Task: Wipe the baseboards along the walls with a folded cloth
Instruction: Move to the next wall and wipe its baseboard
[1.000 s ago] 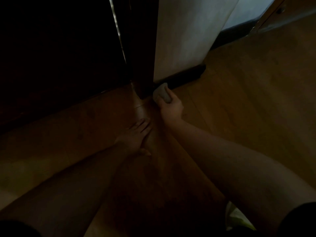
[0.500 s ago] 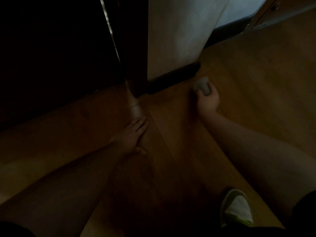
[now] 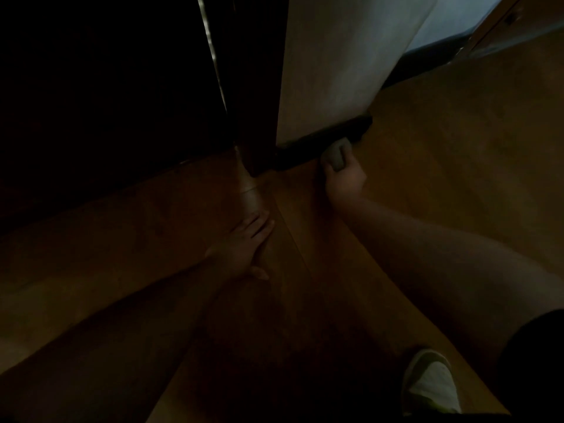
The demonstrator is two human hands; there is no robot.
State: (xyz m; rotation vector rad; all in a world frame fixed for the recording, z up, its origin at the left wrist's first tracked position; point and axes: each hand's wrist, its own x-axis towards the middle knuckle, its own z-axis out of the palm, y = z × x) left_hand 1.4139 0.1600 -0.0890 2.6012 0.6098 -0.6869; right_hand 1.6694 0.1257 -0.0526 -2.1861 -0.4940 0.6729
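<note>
Returned to dark baseboard strip [image 3: 323, 141]: right hand [image 3: 343, 178], fingers curled round grey folded cloth [image 3: 335, 154]. Left hand [image 3: 244, 248] flat on wooden floor [image 3: 442, 178]. I judge wiping resumed.

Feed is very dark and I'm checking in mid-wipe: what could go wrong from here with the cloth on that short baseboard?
1. The right hand holds the cloth near the dark baseboard end; it may slip off the corner and miss that edge.
2. In this dim light, leftover dust on the dark strip would likely go unseen.
3. The left hand rests flat on the smooth wood floor; it could slide.
</note>
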